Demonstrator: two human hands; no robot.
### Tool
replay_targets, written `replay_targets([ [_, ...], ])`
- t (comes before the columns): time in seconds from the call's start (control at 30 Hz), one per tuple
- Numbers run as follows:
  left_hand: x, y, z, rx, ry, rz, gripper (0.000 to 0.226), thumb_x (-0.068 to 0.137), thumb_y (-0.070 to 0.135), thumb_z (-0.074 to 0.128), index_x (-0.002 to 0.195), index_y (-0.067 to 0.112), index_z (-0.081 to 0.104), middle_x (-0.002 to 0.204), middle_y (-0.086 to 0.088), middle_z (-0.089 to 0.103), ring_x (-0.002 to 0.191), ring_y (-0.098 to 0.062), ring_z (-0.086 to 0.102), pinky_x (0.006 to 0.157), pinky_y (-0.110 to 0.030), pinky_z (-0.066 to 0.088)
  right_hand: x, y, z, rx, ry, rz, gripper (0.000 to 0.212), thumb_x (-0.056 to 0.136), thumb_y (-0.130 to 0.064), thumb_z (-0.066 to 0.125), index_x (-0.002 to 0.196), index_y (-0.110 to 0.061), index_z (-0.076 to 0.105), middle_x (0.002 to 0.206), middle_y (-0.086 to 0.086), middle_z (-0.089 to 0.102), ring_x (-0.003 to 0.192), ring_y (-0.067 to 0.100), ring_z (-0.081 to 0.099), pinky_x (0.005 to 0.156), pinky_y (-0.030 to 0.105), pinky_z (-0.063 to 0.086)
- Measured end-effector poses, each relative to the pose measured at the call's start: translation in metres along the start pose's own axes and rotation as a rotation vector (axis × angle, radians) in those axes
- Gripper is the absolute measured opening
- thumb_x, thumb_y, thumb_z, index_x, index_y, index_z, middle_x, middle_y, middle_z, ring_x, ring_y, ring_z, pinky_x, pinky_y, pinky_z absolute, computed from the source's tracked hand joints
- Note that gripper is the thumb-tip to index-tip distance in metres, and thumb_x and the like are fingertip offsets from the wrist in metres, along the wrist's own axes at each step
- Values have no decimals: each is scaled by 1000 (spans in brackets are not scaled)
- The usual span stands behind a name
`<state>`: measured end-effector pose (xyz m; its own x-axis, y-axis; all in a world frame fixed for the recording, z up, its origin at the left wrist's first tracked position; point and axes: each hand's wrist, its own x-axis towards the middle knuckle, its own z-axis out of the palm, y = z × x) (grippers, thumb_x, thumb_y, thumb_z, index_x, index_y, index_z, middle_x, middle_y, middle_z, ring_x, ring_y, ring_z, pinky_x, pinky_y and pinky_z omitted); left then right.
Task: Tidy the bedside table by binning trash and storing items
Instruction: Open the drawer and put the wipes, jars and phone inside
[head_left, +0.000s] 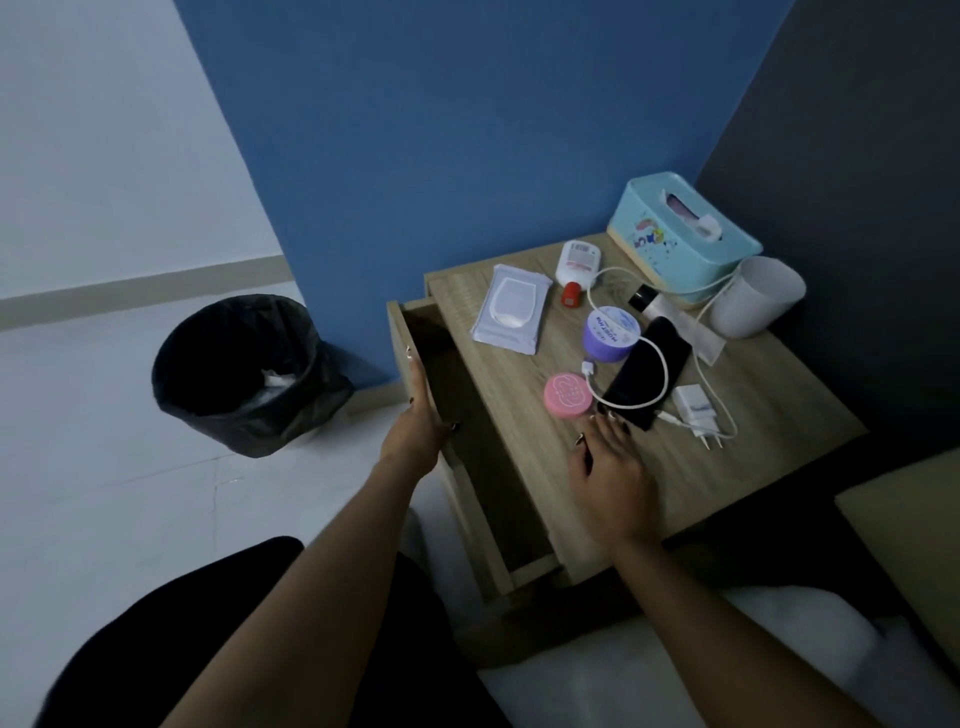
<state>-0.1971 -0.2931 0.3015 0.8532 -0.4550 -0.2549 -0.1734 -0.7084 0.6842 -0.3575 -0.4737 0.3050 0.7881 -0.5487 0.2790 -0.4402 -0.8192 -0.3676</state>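
The left hand (415, 426) lay flat and empty against the front of the open drawer (467, 415), apparently to steady it, while the right hand (610, 467), fingers spread and holding nothing, reached over the desk (753, 457) toward the near pink case (567, 393) and black phone (644, 371), likely for storing.
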Motion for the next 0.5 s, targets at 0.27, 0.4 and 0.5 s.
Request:
replay_targets([
  [0.27,-30,-42,-43,93,-24,-70,114,88,20,66,143,30,-33,125,-29,58,99,-40,64,82,-49,54,-2,4,3,-5,-11,11,50,86,-25,34,115,-2,68,122,16,66,119,31,60,98,43,50],
  [0.4,-40,-60,-58,126,-13,-104,117,87,24,68,142,27,-35,108,-30,64,82,-37,65,74,-46,55,0,4,1,-6,-20,9,53,86,-27,31,114,-2,68,122,17,66,119,32,59,98,44,50],
  [0.5,-43,-71,-66,129,-8,-106,121,85,25,70,141,26,-37,110,-30,63,88,-38,65,79,-47,55,-1,2,-1,-13,-31,3,55,86,-29,30,117,-3,67,123,16,65,122,31,57,100,43,48],
])
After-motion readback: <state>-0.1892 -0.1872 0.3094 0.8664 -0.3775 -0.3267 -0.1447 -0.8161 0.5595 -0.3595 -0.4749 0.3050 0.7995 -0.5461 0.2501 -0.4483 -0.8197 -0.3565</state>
